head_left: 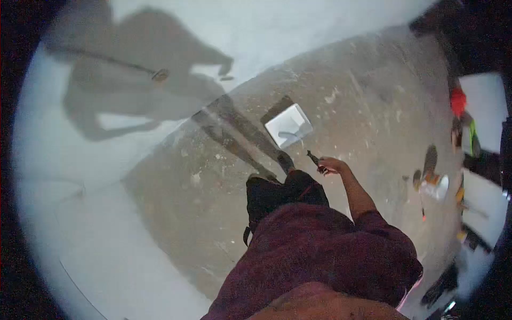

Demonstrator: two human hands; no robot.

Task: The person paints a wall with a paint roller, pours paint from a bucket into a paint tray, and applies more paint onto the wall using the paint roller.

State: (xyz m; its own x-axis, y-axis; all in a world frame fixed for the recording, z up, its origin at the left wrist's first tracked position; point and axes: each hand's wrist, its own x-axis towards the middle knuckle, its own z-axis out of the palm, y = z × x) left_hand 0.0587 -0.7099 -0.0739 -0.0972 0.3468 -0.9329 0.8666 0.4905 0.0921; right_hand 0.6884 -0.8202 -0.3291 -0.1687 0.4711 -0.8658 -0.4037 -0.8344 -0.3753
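Observation:
My right hand (333, 166) is closed around a small dark hand tool that looks like pliers (313, 158), held out in front of my right thigh. The tool's narrow end points up and left, toward a white rectangular box (288, 126) on the floor. A shadow falls across the box, and there is a gap between it and the tool. My left hand is out of view.
A pale wall (256, 32) carries a large shadow of a person and a small round fitting (160, 75). The concrete floor (368, 106) is stained. A white object (436, 188), a red item (457, 101) and blurred clutter lie to the right.

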